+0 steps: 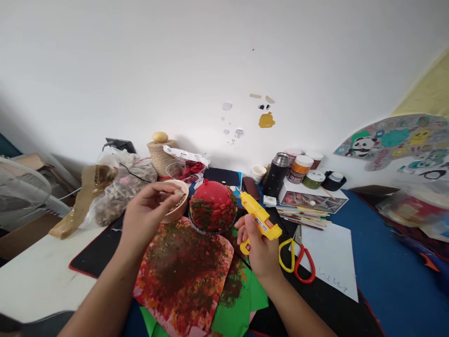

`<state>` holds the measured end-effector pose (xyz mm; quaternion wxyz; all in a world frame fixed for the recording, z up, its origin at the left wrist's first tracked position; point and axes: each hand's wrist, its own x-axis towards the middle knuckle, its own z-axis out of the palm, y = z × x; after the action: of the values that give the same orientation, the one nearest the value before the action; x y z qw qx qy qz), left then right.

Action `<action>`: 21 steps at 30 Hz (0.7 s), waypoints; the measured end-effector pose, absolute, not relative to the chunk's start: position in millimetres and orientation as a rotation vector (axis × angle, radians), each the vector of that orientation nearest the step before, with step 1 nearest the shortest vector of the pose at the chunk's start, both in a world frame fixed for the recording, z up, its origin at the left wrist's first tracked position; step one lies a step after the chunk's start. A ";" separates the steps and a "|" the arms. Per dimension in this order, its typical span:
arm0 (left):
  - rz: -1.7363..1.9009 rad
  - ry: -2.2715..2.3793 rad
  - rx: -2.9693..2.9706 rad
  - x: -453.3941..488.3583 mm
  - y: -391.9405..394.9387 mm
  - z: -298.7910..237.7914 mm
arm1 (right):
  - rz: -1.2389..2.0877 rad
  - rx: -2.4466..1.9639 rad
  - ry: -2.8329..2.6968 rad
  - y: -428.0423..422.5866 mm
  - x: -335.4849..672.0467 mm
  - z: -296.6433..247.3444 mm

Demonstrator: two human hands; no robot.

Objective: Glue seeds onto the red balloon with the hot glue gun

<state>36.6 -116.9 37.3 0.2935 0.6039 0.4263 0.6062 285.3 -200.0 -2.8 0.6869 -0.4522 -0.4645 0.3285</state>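
My right hand point(258, 245) is closed round a yellow glue gun point(260, 216), its nozzle pointing up and left toward a red balloon point(213, 204) partly covered with small red and green pieces. My left hand point(147, 210) hovers beside a small tan bowl point(178, 200), fingertips pinched over its contents; what they hold is too small to make out. The balloon stands just right of the bowl. Below them lies a sheet point(184, 276) smeared red and green, on green paper point(238, 304).
Red and yellow scissors point(299, 260) lie on white paper point(333, 255) to the right. Paint jars point(302, 168), a black flask point(277, 174) and pencils point(303, 214) stand behind. A twine spool point(161, 157) and plastic bags point(119, 185) sit at back left, a fan point(21, 192) far left.
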 end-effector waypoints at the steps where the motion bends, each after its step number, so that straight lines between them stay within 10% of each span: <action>1: 1.534 1.139 1.762 44.8 -119.6 39.5 | 0.738 -1.006 -1.023 -199.2 285.2 -2.3; 21: 0.650 1.404 3.070 123.9 -122.4 76.1 | 0.673 -1.009 -1.177 -202.9 290.8 1.3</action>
<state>123.9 -122.4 76.1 -0.1477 0.8832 0.4040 0.1871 290.8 -202.9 1.3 0.6636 -0.4467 -0.5209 0.2979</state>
